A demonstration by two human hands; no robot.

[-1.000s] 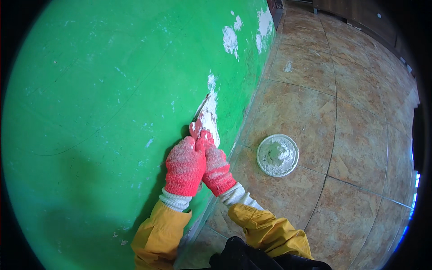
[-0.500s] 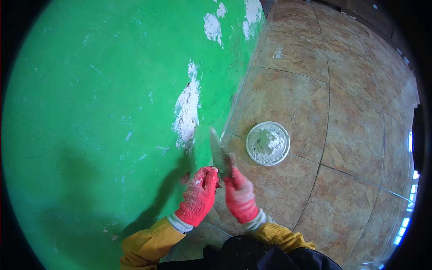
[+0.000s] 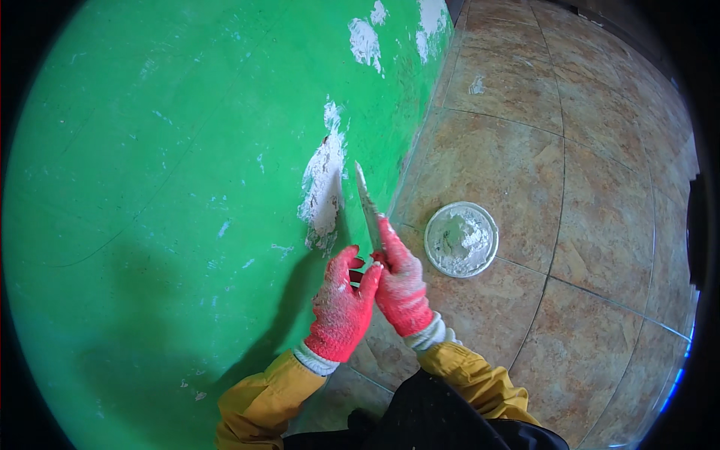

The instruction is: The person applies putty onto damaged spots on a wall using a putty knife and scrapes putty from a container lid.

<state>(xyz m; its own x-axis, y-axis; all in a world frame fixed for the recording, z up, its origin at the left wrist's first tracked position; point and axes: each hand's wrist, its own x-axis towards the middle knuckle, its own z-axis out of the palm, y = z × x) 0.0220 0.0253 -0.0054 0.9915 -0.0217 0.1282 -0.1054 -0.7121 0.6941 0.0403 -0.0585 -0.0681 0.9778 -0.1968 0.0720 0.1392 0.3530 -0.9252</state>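
Note:
My right hand (image 3: 399, 289), in a red coated glove, grips a putty knife (image 3: 366, 196). The blade points up and away from me, seen nearly edge-on, with pale filler smeared along it. Close beside it, my left hand (image 3: 341, 304), also in a red glove, has its thumb and fingers apart. Its thumb tip meets the right glove near the knife's handle, which is mostly hidden. Ahead of both hands, a rough white filler patch (image 3: 324, 191) covers a damaged strip on the green wall (image 3: 187, 165). The blade stands apart from that patch.
A round tub (image 3: 461, 240) of white filler stands on the brown tiled floor (image 3: 495, 161), right of my hands. More white patches (image 3: 365, 43) mark the wall farther off. A dried smear (image 3: 477, 85) lies on the tiles near the wall's foot.
The right hand has turned the knife and raised its blade farther up. The left hand's fingers have spread apart, its thumb now at the right glove. The whole view has shifted slightly.

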